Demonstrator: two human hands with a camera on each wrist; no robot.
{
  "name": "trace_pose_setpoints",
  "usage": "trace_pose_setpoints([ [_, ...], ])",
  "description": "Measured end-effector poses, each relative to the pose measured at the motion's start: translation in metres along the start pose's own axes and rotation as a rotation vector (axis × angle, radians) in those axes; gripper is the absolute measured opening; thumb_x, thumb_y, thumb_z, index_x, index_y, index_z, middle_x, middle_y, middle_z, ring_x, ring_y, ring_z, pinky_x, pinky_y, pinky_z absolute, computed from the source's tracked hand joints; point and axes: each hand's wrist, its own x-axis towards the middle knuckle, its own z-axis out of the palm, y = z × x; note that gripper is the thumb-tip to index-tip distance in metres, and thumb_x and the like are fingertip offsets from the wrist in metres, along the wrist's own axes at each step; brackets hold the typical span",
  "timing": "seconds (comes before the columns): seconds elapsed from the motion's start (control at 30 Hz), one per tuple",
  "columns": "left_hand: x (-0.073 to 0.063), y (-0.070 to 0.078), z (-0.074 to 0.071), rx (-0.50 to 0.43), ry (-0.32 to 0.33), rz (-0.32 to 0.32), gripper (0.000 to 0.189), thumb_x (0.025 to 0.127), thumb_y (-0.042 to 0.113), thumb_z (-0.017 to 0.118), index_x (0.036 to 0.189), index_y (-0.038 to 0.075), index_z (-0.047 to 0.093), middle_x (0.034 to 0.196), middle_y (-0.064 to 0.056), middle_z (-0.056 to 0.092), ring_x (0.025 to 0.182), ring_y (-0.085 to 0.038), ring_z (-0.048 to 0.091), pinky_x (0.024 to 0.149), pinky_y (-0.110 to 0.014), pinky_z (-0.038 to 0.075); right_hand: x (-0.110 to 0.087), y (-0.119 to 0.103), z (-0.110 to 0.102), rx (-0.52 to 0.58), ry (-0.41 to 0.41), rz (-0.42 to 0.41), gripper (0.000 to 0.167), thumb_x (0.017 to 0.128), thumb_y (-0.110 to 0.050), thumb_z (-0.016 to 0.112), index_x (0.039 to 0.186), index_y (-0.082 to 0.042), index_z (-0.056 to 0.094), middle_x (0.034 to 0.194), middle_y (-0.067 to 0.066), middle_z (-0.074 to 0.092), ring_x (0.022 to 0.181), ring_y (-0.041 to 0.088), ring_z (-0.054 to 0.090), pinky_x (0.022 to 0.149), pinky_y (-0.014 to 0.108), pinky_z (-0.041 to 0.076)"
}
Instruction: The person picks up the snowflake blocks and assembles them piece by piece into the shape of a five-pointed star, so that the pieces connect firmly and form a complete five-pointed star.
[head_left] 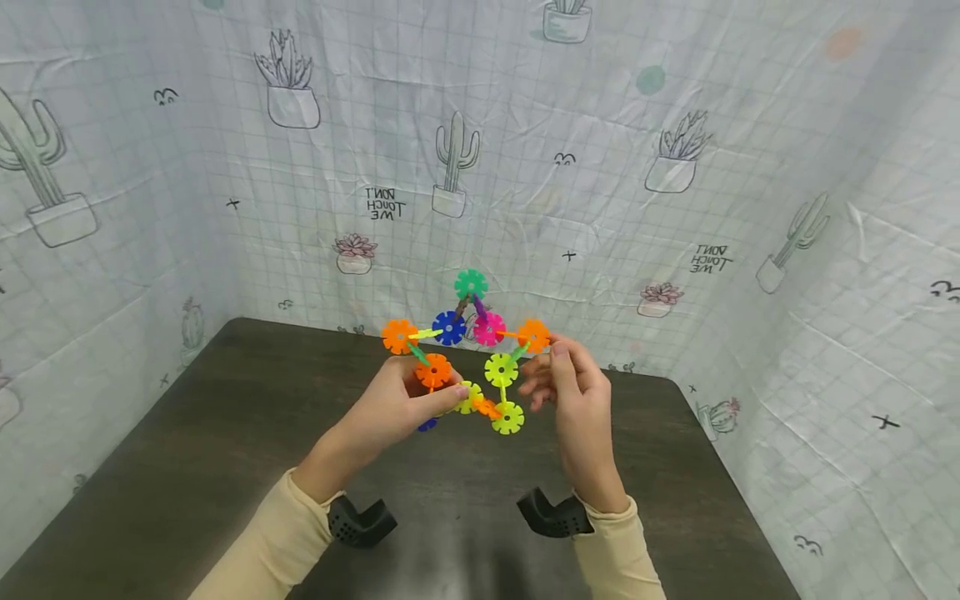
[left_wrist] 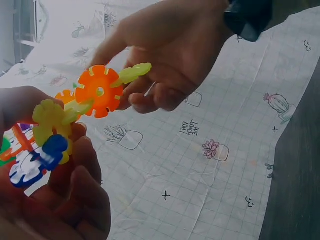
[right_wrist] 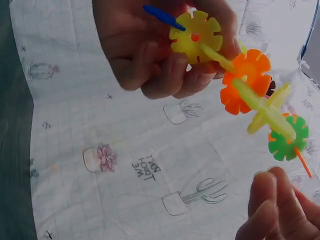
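Observation:
Several notched plastic discs, slotted together, form a zigzag, star-like ring in front of my chest. My left hand (head_left: 375, 408) pinches it at the lower left, thumb over a yellow disc (head_left: 470, 397), beside an orange disc (head_left: 433, 371). A blue disc (left_wrist: 27, 170) shows by those fingers in the left wrist view. At the top is a green disc (head_left: 471, 286), above a blue one (head_left: 448, 327) and a pink one (head_left: 490, 329). My right hand (head_left: 581, 408) has its fingertips at the edge of the right-hand orange disc (head_left: 534, 336), with nothing visible between them in the right wrist view.
Below the hands lies a dark wooden table (head_left: 187, 467). Pale cloth (head_left: 510, 183) printed with cacti surrounds it at the back and sides. A black strap mount (head_left: 360, 521) sits at the left wrist, and another mount (head_left: 555, 512) at the right.

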Motion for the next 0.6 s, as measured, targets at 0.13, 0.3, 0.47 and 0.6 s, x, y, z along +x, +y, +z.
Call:
trace_pose_setpoints([
  [0.13, 0.005, -0.001, -0.004, 0.066, -0.028, -0.057, 0.021, 0.097, 0.032, 0.070, 0.104, 0.013, 0.073, 0.076, -0.001, 0.053, 0.067, -0.018, 0.047, 0.062, -0.028, 0.040, 0.012, 0.009, -0.001, 0.118, -0.034, 0.077, 0.028, 0.106, -0.029, 0.054, 0.112, -0.003, 0.063, 0.081, 0.003, 0.065, 0.068, 0.016, 0.062, 0.057, 0.025, 0.051],
  [0.3, 0.019, -0.016, -0.017, 0.082, 0.039, -0.161, 0.041, 0.102, 0.046, 0.059, 0.124, 0.012, 0.064, 0.103, -0.004, 0.071, 0.089, -0.017, 0.065, 0.083, -0.033, 0.055, 0.025, 0.035, -0.008, 0.174, -0.054, 0.249, 0.018, 0.104, -0.024, 0.060, 0.101, -0.007, 0.065, 0.085, 0.002, 0.063, 0.070, 0.013, 0.063, 0.062, 0.023, 0.053],
  [0.47, 0.030, -0.045, -0.030, 0.143, 0.192, -0.233, 0.035, 0.108, 0.037, 0.049, 0.116, 0.004, 0.060, 0.091, -0.011, 0.069, 0.080, -0.025, 0.066, 0.072, -0.030, 0.056, 0.024, 0.071, -0.012, 0.125, -0.096, 0.428, 0.025, 0.104, -0.022, 0.060, 0.116, 0.000, 0.064, 0.092, 0.004, 0.064, 0.073, 0.013, 0.063, 0.066, 0.022, 0.056],
  [0.6, 0.030, -0.079, -0.039, 0.244, 0.140, -0.307, 0.029, 0.107, 0.030, 0.053, 0.110, 0.005, 0.067, 0.088, -0.013, 0.067, 0.072, -0.018, 0.063, 0.069, -0.030, 0.056, 0.015, 0.104, -0.014, 0.017, -0.158, 0.511, 0.033, 0.103, -0.024, 0.061, 0.123, 0.002, 0.064, 0.094, 0.006, 0.066, 0.076, 0.015, 0.066, 0.070, 0.026, 0.058],
])
